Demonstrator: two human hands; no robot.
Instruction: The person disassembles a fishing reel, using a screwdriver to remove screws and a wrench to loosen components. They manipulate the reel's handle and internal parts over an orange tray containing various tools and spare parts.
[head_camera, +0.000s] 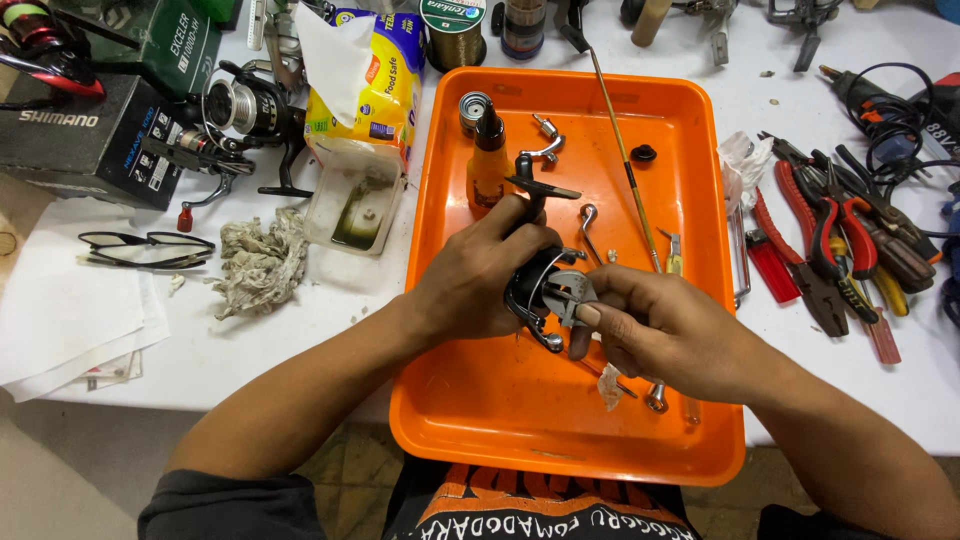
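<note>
My left hand (480, 275) grips the fishing reel (545, 290) over the orange tray (690, 180), so loose parts fall inside it. My right hand (665, 330) pinches the reel's metal side, steadying it.

A pair of black glasses (145, 248) lies near the table's (300, 320) left edge, a crumpled grey rag (262, 262) just beside it. Behind the rag sits a yellow wipes pack (385, 80). Red-handled pliers (830, 240) and a red lighter (772, 265) crowd the right edge, with a black box (85, 135) at the far left corner.
</note>
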